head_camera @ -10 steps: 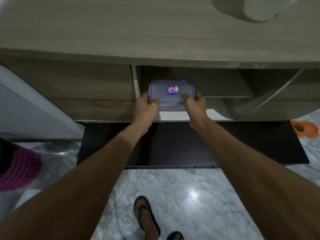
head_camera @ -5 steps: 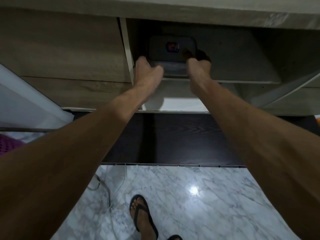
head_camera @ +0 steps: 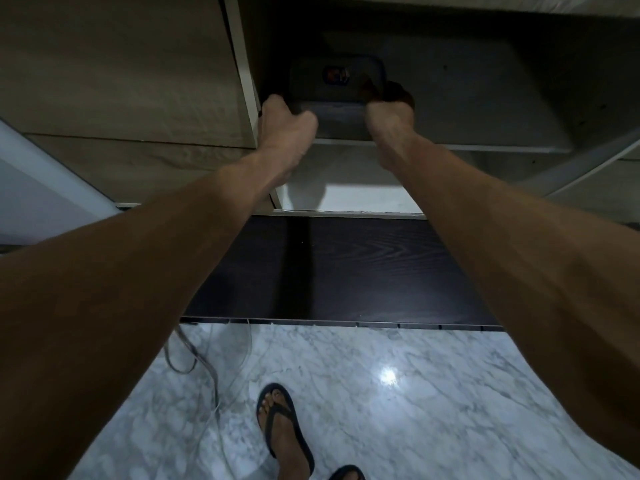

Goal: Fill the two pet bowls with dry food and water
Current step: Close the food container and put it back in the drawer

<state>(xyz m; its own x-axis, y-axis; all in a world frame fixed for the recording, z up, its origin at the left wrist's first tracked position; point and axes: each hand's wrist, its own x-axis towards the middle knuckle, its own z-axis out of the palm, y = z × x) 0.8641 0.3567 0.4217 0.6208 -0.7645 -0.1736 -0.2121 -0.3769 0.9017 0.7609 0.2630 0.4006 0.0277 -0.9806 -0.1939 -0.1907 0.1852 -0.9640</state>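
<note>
A clear rectangular plastic container with a bluish lid and a small red-and-blue label sits deep in the dark upper shelf of a wooden cabinet. My left hand grips its left near corner and my right hand grips its right side, fingers curled around the edge. Both arms stretch forward into the cabinet opening. What the container holds is hidden in the shadow. No pet bowls are in view.
The cabinet's white divider stands just left of my left hand. A shelf edge runs below the container. A dark wooden board lies on the marble floor. Loose cables trail at lower left, by my sandalled foot.
The container has moved from the front of the cabinet opening deeper onto the dark shelf with both hands on it. The view has moved closer and lower to the cabinet.
</note>
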